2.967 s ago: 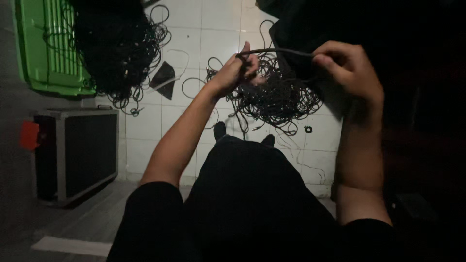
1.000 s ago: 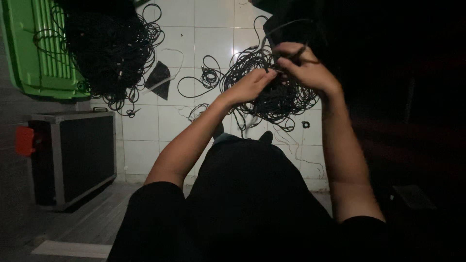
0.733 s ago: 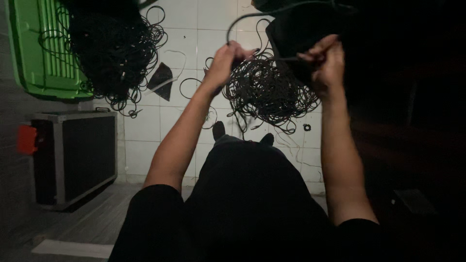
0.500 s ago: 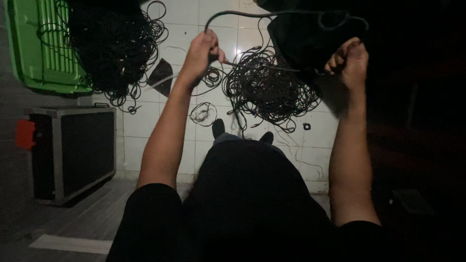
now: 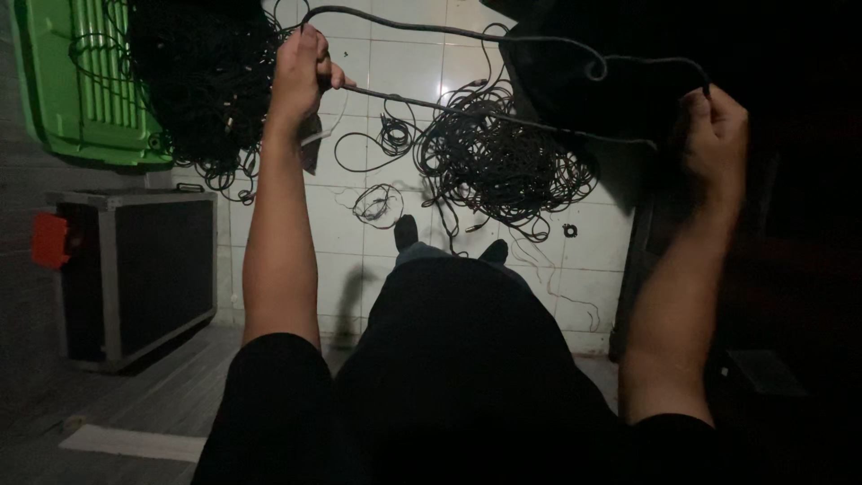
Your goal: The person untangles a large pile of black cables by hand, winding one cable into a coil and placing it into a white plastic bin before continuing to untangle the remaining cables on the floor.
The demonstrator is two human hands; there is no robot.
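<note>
well, my left hand (image 5: 301, 67) is closed around a black cable (image 5: 467, 108), raised up high; my right hand (image 5: 714, 126) grips the same cable further along, well apart; the cable spans between them above a tangled pile of cables (image 5: 503, 166) on the white tiled floor (image 5: 593, 242); a green crate (image 5: 81, 81) sits at left.

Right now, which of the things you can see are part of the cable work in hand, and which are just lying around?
In hand:
left hand, closed on the black cable
right hand, closed on its other end
tangled pile of cables on the tiled floor

Lying about:
green crate
larger cable heap beside it
black flight case
small loose coil
</note>
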